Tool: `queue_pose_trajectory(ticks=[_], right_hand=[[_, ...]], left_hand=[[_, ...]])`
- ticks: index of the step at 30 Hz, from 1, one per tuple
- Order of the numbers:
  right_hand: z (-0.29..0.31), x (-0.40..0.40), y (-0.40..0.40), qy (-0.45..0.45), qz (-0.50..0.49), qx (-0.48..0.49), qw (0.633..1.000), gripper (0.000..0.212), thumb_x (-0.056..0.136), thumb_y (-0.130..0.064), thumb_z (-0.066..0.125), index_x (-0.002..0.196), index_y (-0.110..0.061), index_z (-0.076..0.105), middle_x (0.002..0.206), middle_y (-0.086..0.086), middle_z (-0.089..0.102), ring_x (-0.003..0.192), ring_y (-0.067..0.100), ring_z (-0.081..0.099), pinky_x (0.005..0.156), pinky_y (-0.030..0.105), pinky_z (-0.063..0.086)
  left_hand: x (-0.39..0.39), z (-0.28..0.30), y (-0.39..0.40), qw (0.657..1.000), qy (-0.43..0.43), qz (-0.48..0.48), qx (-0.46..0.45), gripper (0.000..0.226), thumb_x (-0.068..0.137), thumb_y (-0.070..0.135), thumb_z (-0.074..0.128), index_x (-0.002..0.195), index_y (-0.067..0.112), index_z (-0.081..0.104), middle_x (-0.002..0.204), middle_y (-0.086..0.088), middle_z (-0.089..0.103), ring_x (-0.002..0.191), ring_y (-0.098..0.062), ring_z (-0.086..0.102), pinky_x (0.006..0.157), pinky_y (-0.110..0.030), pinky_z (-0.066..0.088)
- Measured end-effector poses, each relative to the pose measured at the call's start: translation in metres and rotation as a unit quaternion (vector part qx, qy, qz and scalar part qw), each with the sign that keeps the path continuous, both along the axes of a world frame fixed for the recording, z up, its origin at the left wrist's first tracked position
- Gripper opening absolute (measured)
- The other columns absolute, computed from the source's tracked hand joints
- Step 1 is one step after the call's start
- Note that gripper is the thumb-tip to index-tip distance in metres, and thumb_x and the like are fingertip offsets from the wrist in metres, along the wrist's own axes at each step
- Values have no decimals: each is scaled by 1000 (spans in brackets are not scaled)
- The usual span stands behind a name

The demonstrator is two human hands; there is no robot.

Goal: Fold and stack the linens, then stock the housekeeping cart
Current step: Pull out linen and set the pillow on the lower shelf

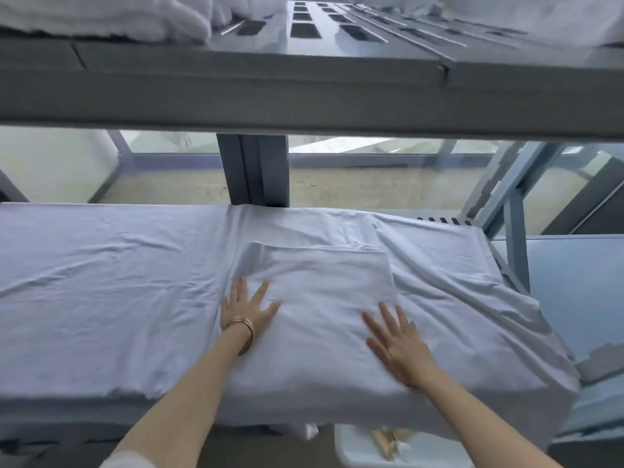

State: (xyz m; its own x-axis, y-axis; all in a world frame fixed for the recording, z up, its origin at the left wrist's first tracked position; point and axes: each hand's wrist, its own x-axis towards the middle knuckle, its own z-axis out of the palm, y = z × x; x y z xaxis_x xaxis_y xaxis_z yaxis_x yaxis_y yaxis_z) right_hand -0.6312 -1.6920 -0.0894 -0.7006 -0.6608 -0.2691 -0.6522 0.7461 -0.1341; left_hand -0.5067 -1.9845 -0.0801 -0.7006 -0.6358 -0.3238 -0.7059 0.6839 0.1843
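Left hand (248,307) flat, fingers spread, on folded white sheet (324,292) at 9 o'clock edge, right hand (398,346) likewise flat at 4 o'clock, neither gripping

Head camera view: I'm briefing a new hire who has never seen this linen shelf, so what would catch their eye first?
First, two bare hands, left hand with gold bangles and right hand, pressed flat with fingers spread on a folded white cloth at centre. It lies on wrinkled white sheets covering the shelf. Above, a grey slotted metal shelf carries fluffy white towels at upper left.
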Motion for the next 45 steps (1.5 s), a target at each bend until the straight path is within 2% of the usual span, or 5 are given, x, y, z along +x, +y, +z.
queue_pose_trajectory(ticks=[8, 18, 32, 37, 45], right_hand=[[8, 95, -30, -18, 34, 8, 999, 103, 50, -71, -44, 144, -49, -6, 157, -12, -16, 142, 27, -23, 98, 74, -10], [32, 105, -13, 54, 188, 115, 974, 98, 59, -25, 76, 143, -8, 30, 146, 22, 36, 132, 51, 31, 94, 68, 36], [99, 50, -41, 27, 164, 67, 984, 56, 80, -23, 58, 133, -31, 43, 125, 2, 56, 106, 30, 58, 80, 36, 46], [140, 37, -58, 114, 128, 1, 985, 63, 77, -21, 59, 137, -27, 42, 116, 3, 59, 103, 30, 58, 75, 34, 42], [123, 50, -61, 240, 78, -30, 967, 121, 25, -27, 91, 134, -28, 38, 96, 12, 65, 78, 31, 64, 66, 38, 51]], left_hand=[[67, 0, 96, 987, -36, -142, -65, 76, 60, 82, -19, 132, 58, -23, 149, 13, -33, 140, -33, -27, 100, -69, -15], [93, 11, 107, 957, -76, -266, -90, 102, 77, 69, 52, 147, 35, -14, 155, -3, -24, 141, -35, -21, 102, -72, -5], [92, 22, 108, 906, 188, -318, -208, 52, 93, 2, 16, 131, 26, 42, 114, -6, 66, 95, -27, 66, 82, -45, 53], [56, 77, 73, 921, 186, -275, -204, 73, 53, 9, 74, 119, 22, 46, 73, 0, 62, 47, -19, 57, 37, -22, 35], [19, 131, 49, 952, 68, -260, -144, 43, 79, 19, 60, 120, 21, 45, 109, 1, 60, 97, -30, 62, 66, -30, 36]])
